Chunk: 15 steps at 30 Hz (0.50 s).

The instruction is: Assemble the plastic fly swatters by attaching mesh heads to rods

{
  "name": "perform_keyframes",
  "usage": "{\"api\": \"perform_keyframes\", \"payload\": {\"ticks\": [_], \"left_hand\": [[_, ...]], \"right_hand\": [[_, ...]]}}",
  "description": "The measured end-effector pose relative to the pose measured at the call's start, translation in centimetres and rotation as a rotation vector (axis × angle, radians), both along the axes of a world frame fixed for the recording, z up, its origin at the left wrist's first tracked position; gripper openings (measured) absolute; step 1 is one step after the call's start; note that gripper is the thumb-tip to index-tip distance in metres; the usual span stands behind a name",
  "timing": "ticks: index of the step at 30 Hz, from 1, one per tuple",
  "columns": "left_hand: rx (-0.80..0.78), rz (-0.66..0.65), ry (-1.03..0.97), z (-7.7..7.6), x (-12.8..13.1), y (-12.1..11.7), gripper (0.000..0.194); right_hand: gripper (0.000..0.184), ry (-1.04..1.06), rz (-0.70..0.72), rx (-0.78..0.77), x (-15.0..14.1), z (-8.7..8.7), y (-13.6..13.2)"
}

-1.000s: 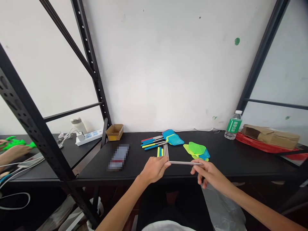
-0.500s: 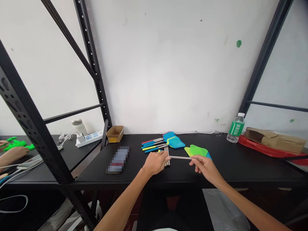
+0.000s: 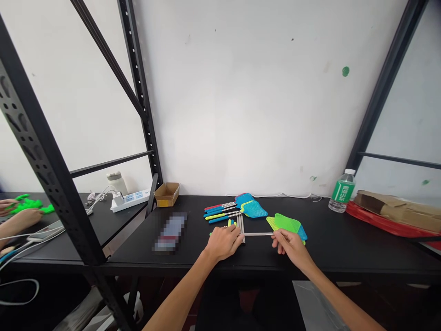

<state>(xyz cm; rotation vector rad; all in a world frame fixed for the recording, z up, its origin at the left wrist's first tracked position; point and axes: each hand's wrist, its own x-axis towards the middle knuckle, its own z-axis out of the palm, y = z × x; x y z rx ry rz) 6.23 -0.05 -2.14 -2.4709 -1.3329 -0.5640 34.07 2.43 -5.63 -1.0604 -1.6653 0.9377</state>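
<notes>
Your left hand (image 3: 224, 242) closes around the thin rod (image 3: 258, 234) while your right hand (image 3: 290, 246) pinches its right end, seemingly to keep it level, with loose rods (image 3: 240, 224) just beyond your left grip and mesh heads (image 3: 285, 223) beyond your right.

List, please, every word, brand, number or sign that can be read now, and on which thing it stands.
No text can be read with certainty.
Bottle: white characters on its green label, too small and blurred.
Power strip: blue marks, too small to read.
Pixelated object: nothing readable.
Rod: no text visible.
</notes>
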Motion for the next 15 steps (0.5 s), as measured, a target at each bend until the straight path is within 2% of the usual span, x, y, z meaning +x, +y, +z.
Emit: {"api": "perform_keyframes", "payload": {"ticks": [4,11,13,15], "left_hand": [[-0.026,-0.013,0.021,0.0,0.0,0.2,0.037],[0.012,0.006,0.017,-1.0,-0.1,1.1,0.032],[0.026,0.022,-0.001,-1.2,-0.1,1.3,0.032],[0.036,0.04,-0.029,-1.3,-0.3,1.3,0.033]], "right_hand": [[0.05,0.032,-0.009,-0.014,-0.2,0.1,0.2],[0.048,-0.017,0.014,-0.003,-0.6,0.4,-0.1],[0.044,-0.048,-0.03,0.021,-0.5,1.1,0.0],[0.04,-0.057,-0.151,0.089,-0.5,2.9,-0.5]]}}
